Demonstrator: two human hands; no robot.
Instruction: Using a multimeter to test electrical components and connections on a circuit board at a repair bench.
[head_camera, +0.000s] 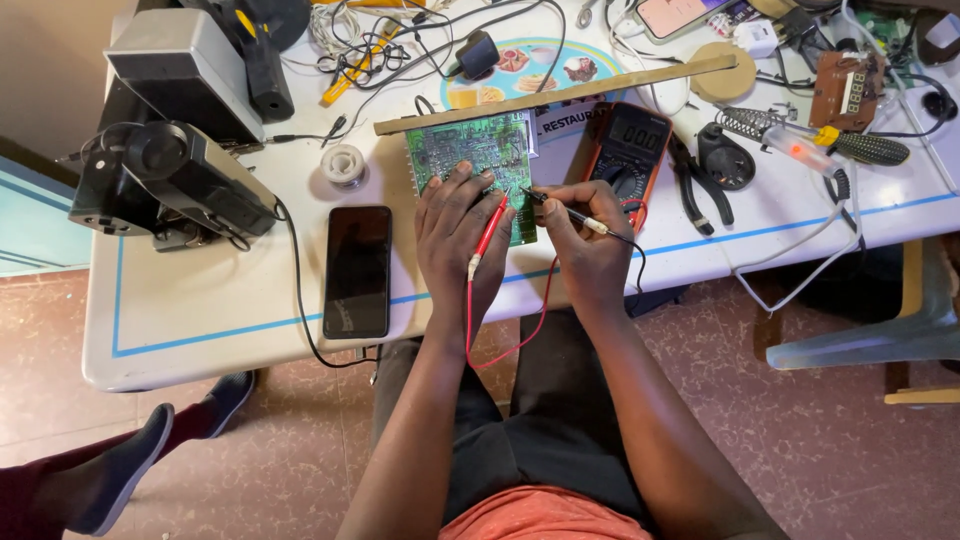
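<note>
At the near edge of the white table (200, 330), a green circuit board (470, 150) lies flat, its lower part covered by the person's two hands. The left hand (455, 235) rests on the board with fingers spread and pinches a red test probe (488, 238) between thumb and forefinger, its tip pointing up onto the board; a red lead (470, 330) hangs from it over the table edge. The right hand (580, 245) is curled just beside the left, pinching a black test probe (560, 208) whose tip touches the board's right edge. Directly behind the right hand sits an orange multimeter (632, 145), touching the board's right side. A wooden strip (560, 93) lies slantwise along the board's far edge. To the left of the board lie a black phone (358, 270) and a spool of solder wire (345, 163); to the right of the multimeter lie black pliers (700, 190), well apart from the hands.
</note>
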